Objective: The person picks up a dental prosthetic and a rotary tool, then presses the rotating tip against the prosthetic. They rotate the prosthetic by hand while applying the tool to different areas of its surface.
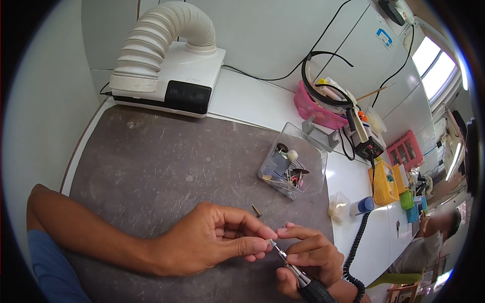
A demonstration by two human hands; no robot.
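My right hand (316, 255) is wrapped around a rotary tool handpiece (302, 276), a metal nose with a black grip, pointing up and to the left. At its tip sits a thin metal shank with a small grey, cone-like end (273, 243). The thumb and forefinger of my left hand (202, 242) are pinched together right at that tip, on a small pale piece mostly hidden by the fingers. Beyond my hands, a short brass-coloured pin (257, 210) lies on the grey work mat (151, 171). A clear plastic box (316, 174) of rotary bits stands farther back.
A white dust extractor (189, 76) with a ribbed hose stands at the back left. Along the right are a pink basket (316, 108), a control box (368, 144), a blue-capped jar (362, 205), a yellow basket (384, 184) and a coiled black cord (356, 247). Another person (429, 242) sits at far right.
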